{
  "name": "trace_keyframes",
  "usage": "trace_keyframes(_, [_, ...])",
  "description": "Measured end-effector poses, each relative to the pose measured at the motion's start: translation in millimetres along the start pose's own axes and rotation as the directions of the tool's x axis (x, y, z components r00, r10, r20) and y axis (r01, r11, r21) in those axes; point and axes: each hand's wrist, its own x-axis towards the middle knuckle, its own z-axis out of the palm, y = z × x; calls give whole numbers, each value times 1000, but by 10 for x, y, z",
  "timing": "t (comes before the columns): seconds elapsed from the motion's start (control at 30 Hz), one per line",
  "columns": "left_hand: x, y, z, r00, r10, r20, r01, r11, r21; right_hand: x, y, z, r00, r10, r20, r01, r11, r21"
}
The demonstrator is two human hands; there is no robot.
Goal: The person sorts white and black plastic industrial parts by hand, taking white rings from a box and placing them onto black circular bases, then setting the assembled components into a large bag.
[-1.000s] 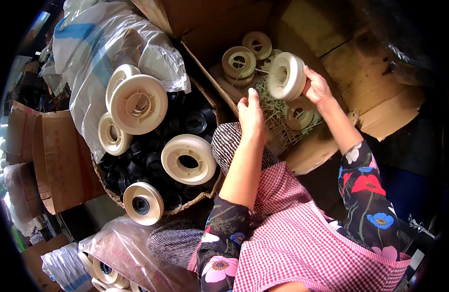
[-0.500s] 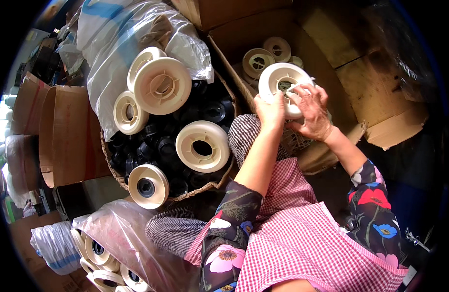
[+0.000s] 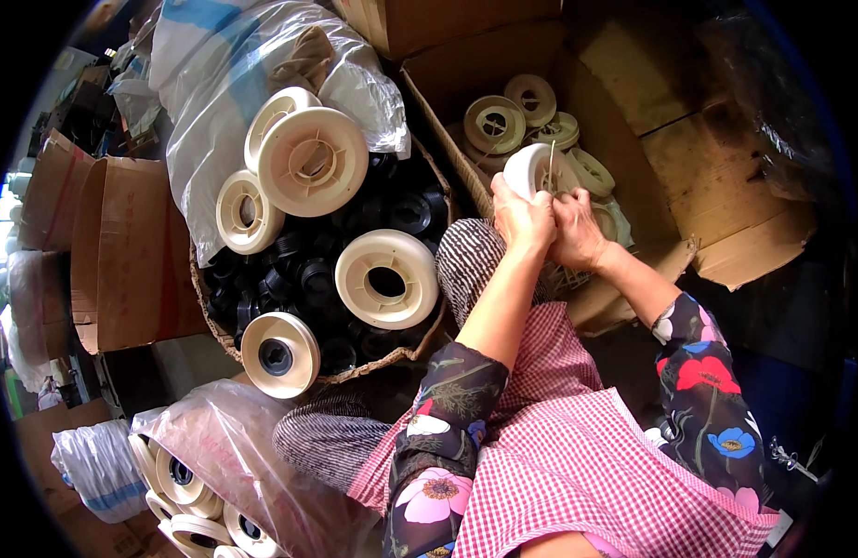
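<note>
1. The white ring [image 3: 522, 172] is held up over the open cardboard box [image 3: 485, 58]; a thin strip [image 3: 553, 160] stands up at its face and could snap if bent sharply.
2. The left grip [image 3: 525, 219] is clamped on the ring's near side; a smooth rim might twist loose under sideways force.
3. The right grip [image 3: 578, 228] is bunched close beside; whether it pinches strip or ring, I cannot tell. A slip could jar both hands.
4. Pale rings [image 3: 494, 124] lie in the box; a dropped ring could strike them.
5. Leftward, a black-centred cream ring [image 3: 294, 337] sits at the carton's [image 3: 392, 360] edge; a bump could topple it.
</note>
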Motion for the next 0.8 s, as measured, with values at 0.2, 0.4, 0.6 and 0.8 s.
trace_keyframes(0.2, [75,125,91,937,-349,7,346,926,-152,426,137,-577,947,303,109,-274,936,-220])
trace_keyframes(0.4, [304,-257,69,936,-337,103,332,744,-580,911,-806,-1312,845,-458,-278,399,884,-243])
trace_keyframes(0.6, [79,85,-49,914,-376,150,401,796,-453,1314,211,-632,939,-67,-336,18,989,-149])
trace_keyframes(0.8, [-22,251,-126,888,-363,280,455,774,-439,1119,1796,733,859,497,123,-399,800,-448])
